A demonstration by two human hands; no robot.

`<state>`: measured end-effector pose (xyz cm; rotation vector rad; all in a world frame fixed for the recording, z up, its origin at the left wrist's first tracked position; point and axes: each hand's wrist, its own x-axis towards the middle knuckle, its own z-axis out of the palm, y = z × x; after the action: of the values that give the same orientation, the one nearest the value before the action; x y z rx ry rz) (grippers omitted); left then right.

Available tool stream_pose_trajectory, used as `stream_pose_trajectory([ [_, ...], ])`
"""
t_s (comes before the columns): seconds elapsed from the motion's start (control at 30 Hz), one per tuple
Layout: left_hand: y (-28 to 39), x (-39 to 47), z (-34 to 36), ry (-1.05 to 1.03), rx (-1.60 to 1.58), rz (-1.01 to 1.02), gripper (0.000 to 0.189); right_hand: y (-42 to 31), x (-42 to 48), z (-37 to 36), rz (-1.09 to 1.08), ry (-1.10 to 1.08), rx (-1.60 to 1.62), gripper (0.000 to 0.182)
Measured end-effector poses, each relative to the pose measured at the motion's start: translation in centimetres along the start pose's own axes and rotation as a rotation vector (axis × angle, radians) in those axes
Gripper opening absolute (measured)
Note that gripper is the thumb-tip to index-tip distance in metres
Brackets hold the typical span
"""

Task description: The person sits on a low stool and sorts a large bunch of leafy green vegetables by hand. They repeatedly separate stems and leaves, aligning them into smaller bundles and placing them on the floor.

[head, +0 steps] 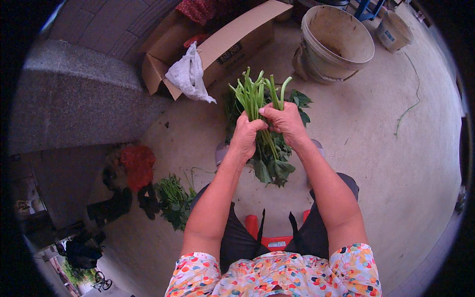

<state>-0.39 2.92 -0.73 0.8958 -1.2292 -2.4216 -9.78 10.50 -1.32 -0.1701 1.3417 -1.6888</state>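
Note:
My left hand is closed around a thick bunch of green leafy stems, whose cut ends point away from me. Right beside it, my right hand grips a smaller group of stems, its thumb against the edge of the bunch. Large dark green leaves hang below both hands towards me. Behind the hands, more dark leaves show low near the floor; whether they belong to the held bunch or to a pile is partly hidden.
An opened cardboard box with a white woven sack stands ahead. A dirty plastic bucket is ahead right, a smaller bucket beyond. Another bundle of greens lies left on the floor, near a red bag. A red stool is beneath me.

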Motion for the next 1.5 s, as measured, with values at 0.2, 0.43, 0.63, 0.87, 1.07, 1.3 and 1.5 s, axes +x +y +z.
stream_pose_trajectory([
  [0.2,0.3,-0.2,0.2,-0.003,-0.069,-0.005,0.045,0.0,0.1,-0.2,-0.023,-0.003,-0.031,0.01],
  [0.43,0.3,-0.2,-0.2,0.066,-0.208,-0.046,0.025,-0.5,-0.2,0.0,-0.006,-0.011,0.074,0.007],
  [0.63,0.4,0.7,-1.7,0.087,-0.162,0.021,0.013,-0.1,0.3,-0.6,-0.03,-0.094,0.126,0.009],
  [0.87,1.7,0.8,-2.8,0.212,-0.094,0.161,0.011,-0.2,0.1,-0.8,-0.045,-0.134,0.21,0.008],
  [1.07,3.0,1.2,-5.7,0.315,-0.287,0.271,0.015,-1.5,-0.1,-1.5,-0.163,0.019,0.394,0.005],
  [1.3,4.6,1.1,-8.7,0.391,-0.389,0.381,0.01,-3.3,0.6,-5.5,-0.255,0.022,0.613,0.006],
  [1.5,5.4,-0.1,-6.6,0.415,-0.379,0.299,0.008,-3.8,-0.4,-4.9,-0.208,-0.006,0.614,0.005],
])
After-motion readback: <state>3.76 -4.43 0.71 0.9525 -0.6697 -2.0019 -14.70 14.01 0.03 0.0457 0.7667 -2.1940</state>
